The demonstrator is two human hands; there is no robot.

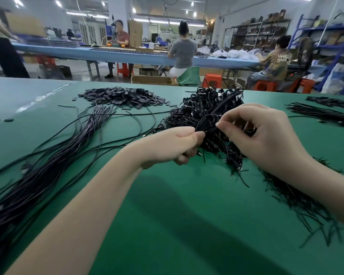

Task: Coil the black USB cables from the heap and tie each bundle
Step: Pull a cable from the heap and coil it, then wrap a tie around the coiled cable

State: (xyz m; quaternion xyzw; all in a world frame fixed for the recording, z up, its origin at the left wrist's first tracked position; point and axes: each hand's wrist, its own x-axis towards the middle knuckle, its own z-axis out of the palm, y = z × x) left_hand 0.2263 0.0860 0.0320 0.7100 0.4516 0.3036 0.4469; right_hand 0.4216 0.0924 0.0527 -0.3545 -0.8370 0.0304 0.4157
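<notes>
The green desk [167, 215] carries all the work material, sorted into zones within arm's reach; the long sheaf of uncoiled black cables [48, 161] fans out on the left, presumably as feed stock; the heap of coiled bundles [205, 108] sits centre-right, directly behind the hands, so a finished item can be dropped with little travel. A pile of small dark flat pieces [123, 96] lies at the far centre; their purpose cannot be determined. Short black ties [298, 199] are scattered at the near right, beside the tying hand. The left hand [179, 143] is curled around the lower part of one coiled cable [207, 124], clamping the loops flat so they cannot spring apart; the right hand [266, 135] is narrowed to a pinch at the coil's waist, thumb and forefinger meeting on what appears to be a tie; the tie itself is too small to confirm. Judged step: binding the current bundle; completion of the twist is not evident.
</notes>
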